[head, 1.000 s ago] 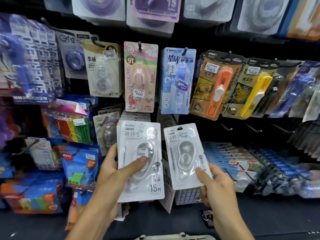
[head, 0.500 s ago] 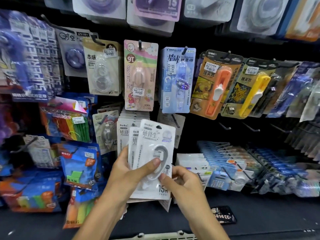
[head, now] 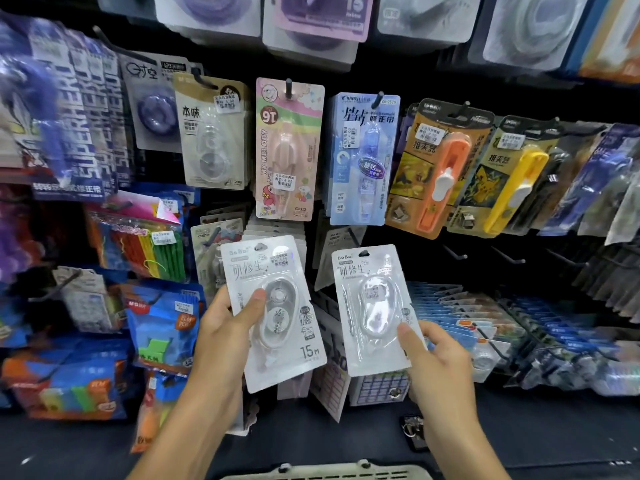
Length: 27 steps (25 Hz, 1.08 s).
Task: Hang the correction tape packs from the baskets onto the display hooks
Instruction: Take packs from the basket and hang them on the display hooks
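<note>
While each of the hands gripped one white correction tape pack, left (head: pixel 221 336) pack (head: pixel 277 313) and right (head: pixel 438 362) pack (head: pixel 372 310) stood upright, hang-holes topmost, apart.

Dark display wall (head: pixel 433 84) w/ hooks (head: pixel 456 253), dim light.

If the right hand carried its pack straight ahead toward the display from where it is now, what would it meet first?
Probably the grey pack hanging on the hook just behind: the right hand holds its white pack before it, though depth is unclear.

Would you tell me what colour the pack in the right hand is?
White pack, head view.
</note>
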Each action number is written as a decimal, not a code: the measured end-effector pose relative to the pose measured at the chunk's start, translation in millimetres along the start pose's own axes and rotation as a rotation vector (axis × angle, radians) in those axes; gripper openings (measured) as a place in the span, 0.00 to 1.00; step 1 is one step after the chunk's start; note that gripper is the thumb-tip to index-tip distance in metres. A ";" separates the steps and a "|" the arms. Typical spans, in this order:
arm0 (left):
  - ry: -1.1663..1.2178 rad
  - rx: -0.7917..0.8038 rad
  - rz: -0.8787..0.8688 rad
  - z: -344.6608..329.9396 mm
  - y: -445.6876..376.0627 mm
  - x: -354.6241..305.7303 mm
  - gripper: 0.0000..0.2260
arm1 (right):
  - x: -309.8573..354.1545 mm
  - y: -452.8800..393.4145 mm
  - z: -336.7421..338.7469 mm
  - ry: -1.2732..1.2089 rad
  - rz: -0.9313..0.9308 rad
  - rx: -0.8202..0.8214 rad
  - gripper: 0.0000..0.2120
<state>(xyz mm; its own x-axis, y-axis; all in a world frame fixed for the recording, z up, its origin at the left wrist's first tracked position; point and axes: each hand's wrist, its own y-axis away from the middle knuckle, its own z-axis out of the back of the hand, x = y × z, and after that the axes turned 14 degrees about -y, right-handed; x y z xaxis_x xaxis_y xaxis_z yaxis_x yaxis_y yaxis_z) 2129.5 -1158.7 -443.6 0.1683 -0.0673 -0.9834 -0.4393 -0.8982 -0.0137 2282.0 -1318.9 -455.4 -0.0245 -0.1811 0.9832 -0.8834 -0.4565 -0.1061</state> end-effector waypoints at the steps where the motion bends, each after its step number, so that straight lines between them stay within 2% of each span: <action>1: 0.007 0.000 0.000 -0.4 1.2 -0.8 0.09 | 0.2 -0.5 -1.2 -0.038 -0.029 -0.013 0.03; 2: 0.012 0.003 -0.005 -0.9 1.9 0.0 0.09 | 0.1 -2.0 -2.6 -0.101 -0.092 -0.027 0.03; 4: 0.015 0.017 -0.013 -2.6 3.8 -0.3 0.09 | -1.7 -4.2 -5.1 -0.311 -0.284 0.000 0.16; 6: 0.007 0.029 -0.024 -4.8 2.5 1.1 0.09 | -4.6 -0.6 -7.2 -0.377 -0.376 0.078 0.23; 8: -0.018 0.063 -0.038 -11.7 3.2 1.8 0.09 | -8.7 8.4 -16.9 -0.284 -0.367 0.287 0.21; 9: -0.037 0.100 -0.045 -16.4 4.2 3.1 0.09 | -12.0 12.9 -23.7 -0.249 -0.349 0.404 0.17; 11: -0.089 0.203 -0.083 -25.3 7.5 7.9 0.08 | -17.0 17.5 -36.7 -0.222 -0.283 0.482 0.08; 12: -0.194 0.214 -0.143 -27.1 8.0 10.3 0.09 | -16.6 16.7 -39.9 -0.223 -0.233 0.426 0.07; 13: -0.416 0.178 -0.248 -25.3 5.3 12.6 0.10 | -14.7 14.2 -39.3 -0.232 -0.185 0.337 0.08; 15: -1.069 0.051 -0.487 -14.5 -8.3 17.8 0.20 | -9.8 6.4 -29.0 -0.219 -0.121 0.168 0.09; 16: -1.319 0.009 -0.553 -8.2 -15.4 18.0 0.26 | -8.1 3.7 -21.0 -0.185 -0.101 0.112 0.09; 17: -1.461 0.004 -0.563 -2.6 -23.2 17.5 0.29 | -8.0 1.9 -13.8 -0.165 -0.079 0.076 0.09; 20: -1.593 0.072 -0.511 4.5 -34.5 21.2 0.33 | -4.6 -0.8 -2.9 -0.145 -0.037 0.024 0.12; 24: -1.611 0.080 -0.535 1.9 -35.8 25.8 0.35 | 3.7 0.5 -2.7 -0.173 -0.153 0.146 0.12; 27: -1.626 0.064 -0.581 1.6 -36.2 28.4 0.36 | 1.8 0.1 5.1 -0.225 -0.220 0.091 0.09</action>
<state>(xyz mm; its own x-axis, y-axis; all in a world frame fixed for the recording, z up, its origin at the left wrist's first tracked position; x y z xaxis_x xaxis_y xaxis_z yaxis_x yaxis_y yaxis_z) 2148.8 -1127.4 -471.3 -0.6702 0.7422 -0.0076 -0.6872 -0.6243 -0.3716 2284.3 -1323.7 -454.4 0.2757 -0.2529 0.9274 -0.8101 -0.5804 0.0826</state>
